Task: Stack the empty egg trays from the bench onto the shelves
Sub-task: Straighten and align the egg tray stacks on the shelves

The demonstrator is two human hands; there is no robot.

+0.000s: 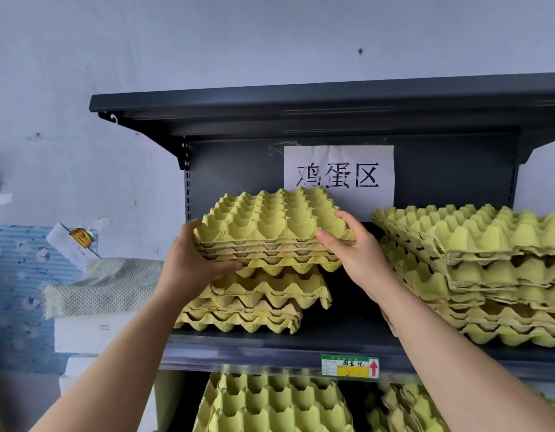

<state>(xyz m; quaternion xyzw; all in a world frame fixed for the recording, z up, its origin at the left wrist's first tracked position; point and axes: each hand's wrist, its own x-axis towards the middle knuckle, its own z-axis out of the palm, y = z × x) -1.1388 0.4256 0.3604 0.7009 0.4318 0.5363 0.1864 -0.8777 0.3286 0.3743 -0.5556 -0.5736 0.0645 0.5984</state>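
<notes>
Head view: lower trays (270,403) are already shelved. Above, the left hand (192,263) and right hand (354,247) each clamp a side of a nested tray bundle (270,226), tilted over the left pile (257,304) on the middle shelf (270,347). A taller pile (475,269) sits beside it. The bench is unseen, so the remainder is unclear.

My forearms (120,353), bare along all their visible length, with my bare left hand (189,263) and right hand (354,247); the nails on my fingers (327,241) are short and plain.
</notes>
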